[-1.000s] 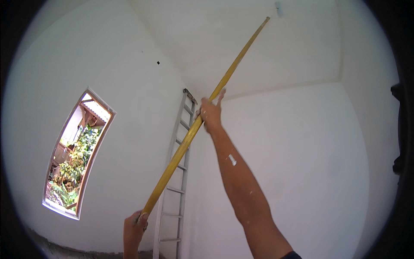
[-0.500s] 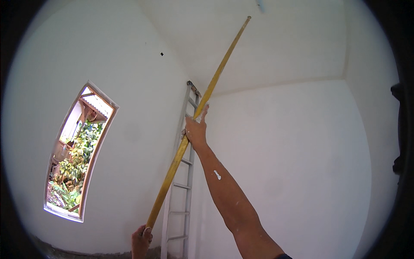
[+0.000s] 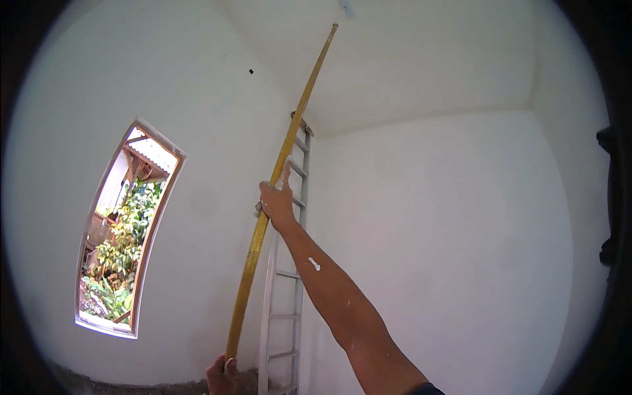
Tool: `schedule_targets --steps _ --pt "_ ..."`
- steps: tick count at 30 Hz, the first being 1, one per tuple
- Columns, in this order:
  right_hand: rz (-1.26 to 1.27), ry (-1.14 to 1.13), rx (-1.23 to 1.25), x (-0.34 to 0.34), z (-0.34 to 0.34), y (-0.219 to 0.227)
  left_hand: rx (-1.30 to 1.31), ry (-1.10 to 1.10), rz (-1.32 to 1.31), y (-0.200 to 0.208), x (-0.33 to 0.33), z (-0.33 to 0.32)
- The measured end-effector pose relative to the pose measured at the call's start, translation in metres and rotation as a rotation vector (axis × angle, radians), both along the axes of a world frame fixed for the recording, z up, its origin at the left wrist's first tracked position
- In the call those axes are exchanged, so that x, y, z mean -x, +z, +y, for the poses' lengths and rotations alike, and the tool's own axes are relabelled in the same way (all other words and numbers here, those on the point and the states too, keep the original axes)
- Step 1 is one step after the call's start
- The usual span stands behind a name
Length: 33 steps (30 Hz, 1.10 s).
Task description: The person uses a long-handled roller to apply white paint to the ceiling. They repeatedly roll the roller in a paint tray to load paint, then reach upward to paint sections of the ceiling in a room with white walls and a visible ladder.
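Gripping a long yellow pole, now steeper

Swung leftward at the upper end since a second ago, and tilted nearer to upright, crossing in front of the ladder by its top instead of partway down. Grasping the shaft around midway with the right hand, now lower and farther left in view, with one finger stretched up alongside. Clasping the bottom end with the left hand, also lower than before and partly cut off by the edge of view. Slanting up from there toward the ceiling, to just short of a small pale-blue object, too blurred to identify; impossible to tell whether joined to it. Plain yellow and slender, seemingly narrowing toward the far end, with a paler patch near the tip. Flecked with white on the right forearm, including one larger white dab.
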State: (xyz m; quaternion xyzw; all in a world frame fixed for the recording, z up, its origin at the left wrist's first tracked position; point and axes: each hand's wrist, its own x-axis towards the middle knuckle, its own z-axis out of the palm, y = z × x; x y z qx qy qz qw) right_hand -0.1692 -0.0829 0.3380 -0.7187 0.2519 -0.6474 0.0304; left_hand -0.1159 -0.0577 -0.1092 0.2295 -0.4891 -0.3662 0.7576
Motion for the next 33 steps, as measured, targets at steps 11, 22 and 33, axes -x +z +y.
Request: schedule_targets --steps 11,22,33 --pt "-0.177 0.335 -0.325 0.017 0.066 -0.245 -0.202 0.039 -0.640 -0.270 -0.028 0.037" --pt "-0.130 -0.554 0.375 0.137 0.259 -0.238 -0.204 -0.687 -0.503 -0.302 0.140 0.091" --pt "0.323 -1.310 0.451 0.061 0.515 -0.245 0.077 -0.961 -0.925 -0.312 0.225 0.200"
